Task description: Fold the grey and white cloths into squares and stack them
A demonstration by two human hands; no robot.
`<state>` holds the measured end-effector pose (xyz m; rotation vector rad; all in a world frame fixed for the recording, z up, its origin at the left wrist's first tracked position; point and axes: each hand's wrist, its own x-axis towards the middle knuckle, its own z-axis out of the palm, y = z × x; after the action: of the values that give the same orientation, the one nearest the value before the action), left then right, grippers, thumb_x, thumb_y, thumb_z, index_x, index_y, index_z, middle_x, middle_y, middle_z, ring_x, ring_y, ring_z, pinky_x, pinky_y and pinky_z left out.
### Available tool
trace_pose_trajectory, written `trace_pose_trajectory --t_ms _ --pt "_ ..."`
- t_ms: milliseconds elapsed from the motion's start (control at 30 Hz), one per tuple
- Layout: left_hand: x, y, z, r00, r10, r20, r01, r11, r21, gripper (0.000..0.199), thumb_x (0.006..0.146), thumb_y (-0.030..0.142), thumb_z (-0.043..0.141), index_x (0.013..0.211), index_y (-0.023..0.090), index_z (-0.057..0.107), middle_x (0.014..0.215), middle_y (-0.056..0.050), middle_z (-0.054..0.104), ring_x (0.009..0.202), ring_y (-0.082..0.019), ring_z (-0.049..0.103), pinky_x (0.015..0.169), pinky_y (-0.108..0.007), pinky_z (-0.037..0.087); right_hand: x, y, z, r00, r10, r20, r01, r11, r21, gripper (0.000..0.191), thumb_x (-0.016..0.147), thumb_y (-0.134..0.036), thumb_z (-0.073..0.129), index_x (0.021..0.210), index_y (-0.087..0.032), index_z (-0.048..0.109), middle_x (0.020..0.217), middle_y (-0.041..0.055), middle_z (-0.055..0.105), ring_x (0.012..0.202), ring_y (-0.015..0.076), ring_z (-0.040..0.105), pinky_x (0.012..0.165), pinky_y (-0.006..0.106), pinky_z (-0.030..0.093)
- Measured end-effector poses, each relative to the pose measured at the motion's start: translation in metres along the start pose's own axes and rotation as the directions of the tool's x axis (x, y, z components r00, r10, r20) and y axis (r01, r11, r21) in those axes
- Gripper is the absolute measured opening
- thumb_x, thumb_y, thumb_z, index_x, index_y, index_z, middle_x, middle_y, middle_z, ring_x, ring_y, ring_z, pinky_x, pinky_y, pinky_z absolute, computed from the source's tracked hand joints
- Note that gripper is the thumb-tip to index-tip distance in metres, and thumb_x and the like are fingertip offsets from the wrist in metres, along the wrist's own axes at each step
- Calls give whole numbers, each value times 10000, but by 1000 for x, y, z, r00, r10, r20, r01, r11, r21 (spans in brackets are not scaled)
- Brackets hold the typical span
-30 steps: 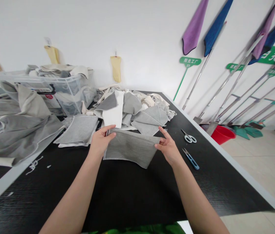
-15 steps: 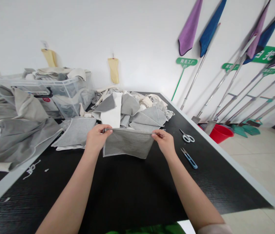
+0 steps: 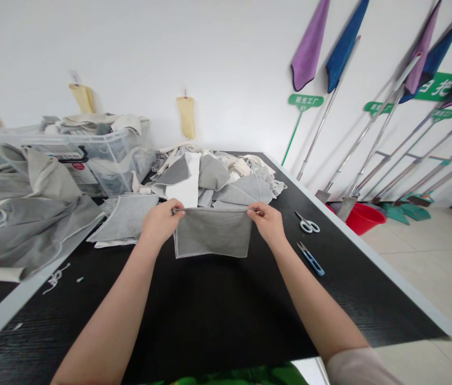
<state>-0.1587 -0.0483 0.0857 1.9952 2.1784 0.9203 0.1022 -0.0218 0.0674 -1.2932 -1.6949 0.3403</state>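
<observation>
A grey cloth [image 3: 213, 233] with a pale stitched border hangs between my two hands over the black table. My left hand [image 3: 164, 218] pinches its upper left corner, and my right hand [image 3: 265, 218] pinches the upper right corner. The top edge is stretched nearly straight; the lower part hangs down. Just behind it lies a heap of grey and white cloth pieces [image 3: 214, 174]. Left of my left hand is a small stack of flat grey cloths [image 3: 129, 216].
White-handled scissors [image 3: 308, 223] and blue thread snips [image 3: 311, 259] lie at the right. A clear plastic box [image 3: 113, 160] filled with cloths stands at the back left, behind draped grey fabric [image 3: 49, 230]. Loose threads [image 3: 55, 279] lie on the table [image 3: 217, 315]. A red bucket [image 3: 364, 218] stands on the floor.
Both hands have risen slightly with the cloth. Its lower edge, skewed and wavy before, now hangs straighter and flatter. Both hands keep their pinch on the corners.
</observation>
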Motion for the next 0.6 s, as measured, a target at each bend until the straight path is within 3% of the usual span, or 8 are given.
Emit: trace_pose_trajectory --t_ms 100,167,233,267,333,400,500,600 --pt "-8 10 -16 969 118 -215 -128 991 -33 165 665 276 461 768 203 568 783 -3 565 739 -152 497 672 -236 347 -3 -14 -13 984 -144 -108 152 986 74 132 686 -247 498 761 -207 598 728 4 608 651 144 541 616 265 413" --pt "-17 8 -24 958 208 -196 -231 967 -106 156 664 249 451 747 195 572 827 -14 563 799 -155 493 723 -233 345 -15 -15 -21 967 -228 -115 239 967 88 133 707 -221 473 751 -217 598 809 16 614 772 161 548 700 288 414" --pt "-28 -4 -23 963 265 54 -251 950 -188 141 639 240 464 700 201 585 825 -15 572 806 -158 496 733 -231 351 -34 -6 -25 954 -292 65 287 955 75 166 720 -181 444 726 -229 602 843 8 616 832 154 543 754 288 403" --pt "-33 -12 -20 931 268 247 -214 950 -225 133 616 242 485 683 208 595 808 -11 582 788 -161 504 721 -231 360 -44 1 -25 926 -303 226 298 953 55 191 720 -157 432 717 -236 606 850 -3 619 841 145 543 762 277 400" --pt "-42 -31 -11 774 204 599 -71 968 -239 157 561 257 539 691 223 620 752 -6 602 725 -171 526 674 -236 379 -62 16 -25 801 -240 548 303 953 -27 229 707 -125 427 708 -256 614 868 -28 619 855 132 540 758 254 397" --pt "-48 -46 -2 653 97 751 62 982 -181 243 543 300 562 766 231 631 730 -8 614 683 -178 542 634 -243 386 -75 26 -25 698 -133 704 309 942 -129 227 700 -132 440 734 -272 616 890 -42 614 862 132 536 748 245 396" --pt "-49 -55 4 704 -5 710 107 989 -99 350 607 405 503 902 238 588 796 -10 614 722 -174 548 649 -244 383 -80 28 -27 717 -93 690 320 924 -208 208 728 -197 443 848 -274 595 941 -35 597 876 135 523 766 252 387" --pt "-45 -51 10 748 3 664 46 997 -57 395 656 460 438 974 247 538 854 -3 602 767 -159 542 681 -235 378 -75 19 -22 765 -157 625 350 916 -197 225 757 -264 427 934 -259 565 1027 -14 561 925 141 491 808 265 365"
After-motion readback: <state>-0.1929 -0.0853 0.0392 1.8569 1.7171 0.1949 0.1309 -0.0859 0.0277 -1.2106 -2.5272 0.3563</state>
